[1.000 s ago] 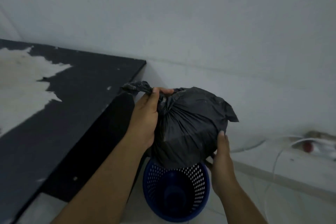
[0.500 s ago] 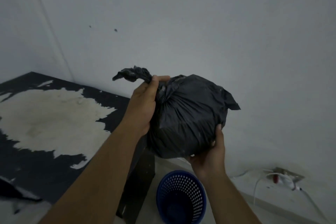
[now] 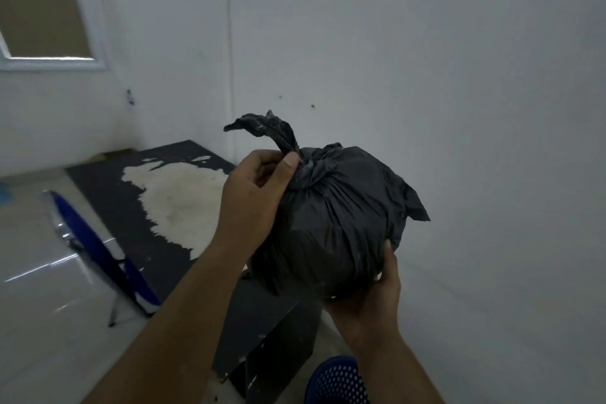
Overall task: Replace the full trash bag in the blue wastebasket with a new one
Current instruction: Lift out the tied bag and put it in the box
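Both hands hold the tied black bag [image 3: 337, 216] up in the air, clear of the basket [image 3: 337, 382].

The left hand [image 3: 252, 203] pinches the bag's twisted neck just beside the knot, thumb pressed against curled fingers, and the loose tail sticks up and to the left above it. The right hand [image 3: 370, 302] cups the bag from underneath, fingers curled round its bottom and thumb lying up its right side. The bag is full and round, well above the blue perforated basket, whose rim shows at the bottom edge beside the right forearm. Behind the left arm stands a black table [image 3: 131, 180] with a large pale worn patch, set in the corner against the wall [image 3: 459, 75]. A blue chair [image 3: 95, 249] leans left of it.
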A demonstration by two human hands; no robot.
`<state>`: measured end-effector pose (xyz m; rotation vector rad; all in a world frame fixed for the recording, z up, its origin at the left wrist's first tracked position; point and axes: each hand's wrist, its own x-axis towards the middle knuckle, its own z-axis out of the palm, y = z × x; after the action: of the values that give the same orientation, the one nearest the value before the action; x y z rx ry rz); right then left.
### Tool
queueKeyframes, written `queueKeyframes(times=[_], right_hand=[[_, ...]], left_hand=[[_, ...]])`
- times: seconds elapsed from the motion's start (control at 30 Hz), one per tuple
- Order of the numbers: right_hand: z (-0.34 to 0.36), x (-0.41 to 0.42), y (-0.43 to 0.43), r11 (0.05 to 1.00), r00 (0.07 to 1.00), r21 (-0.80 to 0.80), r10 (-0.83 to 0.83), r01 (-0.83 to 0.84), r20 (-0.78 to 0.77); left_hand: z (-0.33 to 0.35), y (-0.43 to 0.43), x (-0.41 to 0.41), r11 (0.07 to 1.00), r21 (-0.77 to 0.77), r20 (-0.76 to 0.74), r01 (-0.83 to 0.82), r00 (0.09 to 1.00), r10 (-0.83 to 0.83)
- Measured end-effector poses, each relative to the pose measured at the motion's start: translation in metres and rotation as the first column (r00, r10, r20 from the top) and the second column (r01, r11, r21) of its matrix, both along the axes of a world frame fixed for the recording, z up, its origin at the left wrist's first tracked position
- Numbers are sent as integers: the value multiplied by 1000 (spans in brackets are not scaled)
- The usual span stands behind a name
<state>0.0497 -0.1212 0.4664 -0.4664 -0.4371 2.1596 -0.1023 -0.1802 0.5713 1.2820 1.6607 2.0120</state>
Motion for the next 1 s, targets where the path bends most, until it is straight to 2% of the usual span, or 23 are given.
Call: queueKeyframes(times=[0.07,0.17,0.33,0.57,0.7,0.9,1.0], right_hand=[[3,-10,-8,997,998,34,66,-66,-15],[12,-33,-26,987,989,50,150,-150,-3],[19,-86,-71,942,946,91,322,-324,31],[10,-219,-161,855,865,136,490,-501,108],[3,-319,-216,821,844,195,518,-537,141],[-2,-450,-276,773,794,184,582,-607,175],[-1,-505,-289,787,802,167,561,-594,206]], left_hand=[[-2,-26,-4,998,-64,-155,21,987,-31],[-7,-65,-19,988,-153,-300,7,952,-53],[-8,-128,-63,963,-224,-404,-147,914,46],[-11,-236,-179,930,-167,-377,-326,893,245],[-10,-299,-266,909,-166,-356,-383,883,307],[-4,-372,-396,889,-175,-254,-424,891,376],[-9,-386,-455,878,-174,-236,-445,885,401]])
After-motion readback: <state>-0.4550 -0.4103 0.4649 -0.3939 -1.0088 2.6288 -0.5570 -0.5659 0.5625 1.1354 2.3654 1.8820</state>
